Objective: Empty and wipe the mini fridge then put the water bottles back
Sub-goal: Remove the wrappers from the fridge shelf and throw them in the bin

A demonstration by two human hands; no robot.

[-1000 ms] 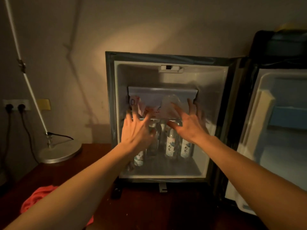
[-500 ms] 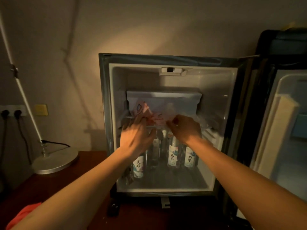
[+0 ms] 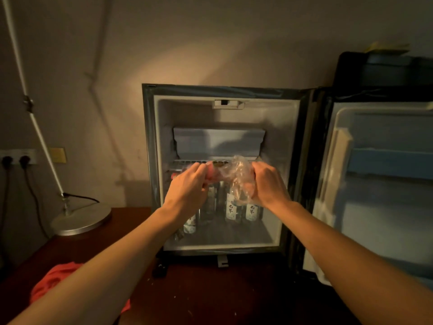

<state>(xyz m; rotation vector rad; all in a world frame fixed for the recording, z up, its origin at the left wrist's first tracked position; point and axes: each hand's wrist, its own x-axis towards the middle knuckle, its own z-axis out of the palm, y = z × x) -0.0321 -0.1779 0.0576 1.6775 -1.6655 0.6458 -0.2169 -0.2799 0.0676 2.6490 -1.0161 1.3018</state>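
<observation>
Hands [image 3: 187,186] now gripping plastic bag [image 3: 239,177], pulled outward

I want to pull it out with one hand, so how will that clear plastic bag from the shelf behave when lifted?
Probably floppy: the clear plastic bag is crumpled and sags between the left hand and right hand. Likely light, since thin film shows through to the water bottles behind. It may snag on the wire shelf, so lift gently.
</observation>
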